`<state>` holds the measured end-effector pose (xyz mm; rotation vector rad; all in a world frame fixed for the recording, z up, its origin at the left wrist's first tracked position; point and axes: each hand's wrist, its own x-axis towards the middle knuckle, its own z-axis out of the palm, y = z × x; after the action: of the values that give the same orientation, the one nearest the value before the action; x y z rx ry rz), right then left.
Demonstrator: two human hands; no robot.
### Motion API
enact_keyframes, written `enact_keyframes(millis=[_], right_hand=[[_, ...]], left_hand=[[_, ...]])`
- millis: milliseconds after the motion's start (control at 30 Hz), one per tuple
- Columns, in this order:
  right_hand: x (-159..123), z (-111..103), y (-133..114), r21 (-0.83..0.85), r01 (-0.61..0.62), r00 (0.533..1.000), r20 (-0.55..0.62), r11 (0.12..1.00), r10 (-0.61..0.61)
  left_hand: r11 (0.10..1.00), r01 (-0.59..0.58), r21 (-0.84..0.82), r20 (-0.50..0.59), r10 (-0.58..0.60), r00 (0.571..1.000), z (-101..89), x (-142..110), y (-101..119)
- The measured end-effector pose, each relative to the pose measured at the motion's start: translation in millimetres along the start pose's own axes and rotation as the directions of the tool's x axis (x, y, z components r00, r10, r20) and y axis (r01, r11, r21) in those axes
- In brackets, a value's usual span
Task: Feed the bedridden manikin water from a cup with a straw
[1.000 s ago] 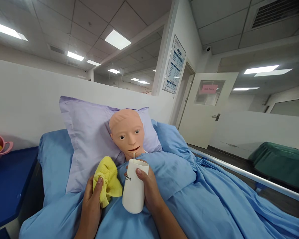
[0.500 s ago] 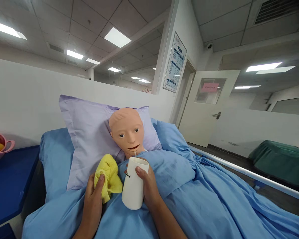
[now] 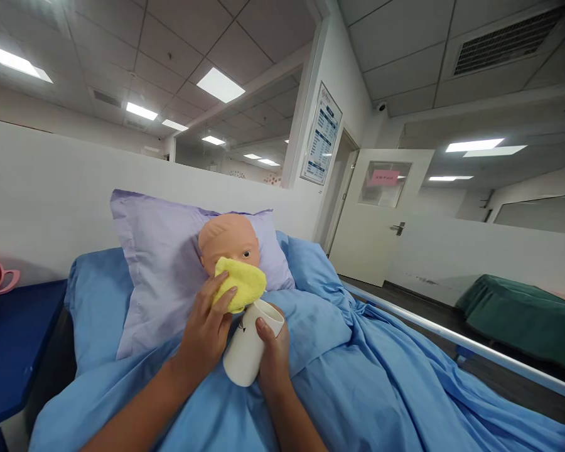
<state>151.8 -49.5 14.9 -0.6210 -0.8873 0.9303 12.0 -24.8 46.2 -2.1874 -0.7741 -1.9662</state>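
Note:
My left hand [image 3: 209, 323] grips a yellow cloth [image 3: 245, 284] and holds it up over the lower face of a manikin [image 3: 228, 235]. The cloth hides the manikin's mouth; whether it presses on the face I cannot tell. Just below, my right hand [image 3: 275, 351] is wrapped around a white cup [image 3: 242, 355] with a small dark drawing on its side. The cup leans, its rim close under the cloth. No straw shows now. The manikin's head rests on a lilac pillow [image 3: 155, 251], and a blue quilt [image 3: 320, 333] covers its body.
A blue bedside table [image 3: 23, 339] stands at the left, with a pink basin [image 3: 4, 282] holding something yellow. A white bed rail [image 3: 452, 336] runs along the right side. Farther off are an open door [image 3: 376, 220] and a green-covered bed [image 3: 513, 320].
My left hand has lifted the yellow cloth up and right, from beside the cup to the manikin's mouth. The cup has tilted more. The straw at the mouth is out of sight.

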Motion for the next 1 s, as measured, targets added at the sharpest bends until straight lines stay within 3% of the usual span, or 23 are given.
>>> enact_keyframes(millis=[133, 267, 433, 500, 567, 667, 833, 1000], right_hand=[[0, -2, 4, -0.035, 0.04, 0.999, -0.036, 0.999, -0.041], [1, -4, 10, -0.054, 0.042, 0.999, -0.027, 0.998, -0.044], [-1, -5, 12, -0.068, 0.07, 0.997, -0.017, 0.995, -0.071], [-1, -5, 10, -0.059, 0.102, 0.994, -0.037, 0.993, -0.104], [0, -5, 5, -0.051, 0.132, 0.986, -0.095, 0.99, -0.136], [3, -7, -3, -0.025, 0.111, 0.976, -0.186, 0.994, -0.114], [8, -9, -6, 0.019, 0.06, 0.966, -0.254, 0.998, -0.054], [6, -6, -7, 0.025, 0.028, 0.966, -0.256, 0.999, -0.021]], left_hand=[[0.984, -0.153, 0.094, 0.032, 0.151, 0.988, 9.2, 5, -8], [0.963, -0.186, 0.194, -0.017, 0.193, 0.981, 9.1, 9, -13], [0.933, -0.228, 0.278, 0.015, 0.233, 0.972, 8.0, 16, -14], [0.892, -0.328, 0.311, 0.094, 0.315, 0.944, 11.5, 18, -15], [0.822, -0.458, 0.338, 0.217, 0.406, 0.888, 18.0, 19, -15], [0.713, -0.571, 0.407, 0.349, 0.455, 0.819, 31.4, 23, -16], [0.633, -0.577, 0.516, 0.305, 0.494, 0.814, 44.0, 21, -16], [0.654, -0.583, 0.482, 0.298, 0.503, 0.811, 33.8, 9, -14]])
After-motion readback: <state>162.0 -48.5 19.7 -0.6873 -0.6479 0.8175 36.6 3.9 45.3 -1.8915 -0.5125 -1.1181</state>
